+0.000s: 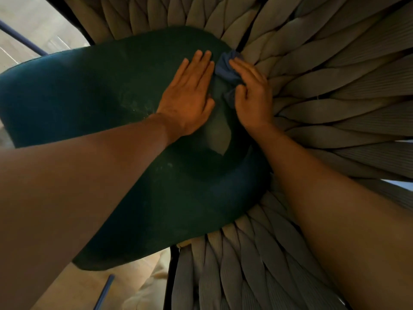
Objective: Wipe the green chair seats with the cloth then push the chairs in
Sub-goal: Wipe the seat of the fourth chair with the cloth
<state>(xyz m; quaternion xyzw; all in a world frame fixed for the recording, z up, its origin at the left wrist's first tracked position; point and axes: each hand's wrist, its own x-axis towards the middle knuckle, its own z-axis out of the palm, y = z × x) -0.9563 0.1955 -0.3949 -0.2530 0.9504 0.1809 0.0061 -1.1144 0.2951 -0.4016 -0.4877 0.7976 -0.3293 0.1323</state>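
On green seat (100, 90), unlabelled blue cloth (225, 69)

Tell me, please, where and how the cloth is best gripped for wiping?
Grip the cloth at its bunched middle, from above on the backrest side, as the right hand does: it lies crumpled where seat meets backrest.

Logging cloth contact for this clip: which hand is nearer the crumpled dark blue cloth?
Right. The right hand lies on the crumpled dark blue cloth, fingers over it at the green padded seat's back edge. The left hand rests flat on the seat just beside it.
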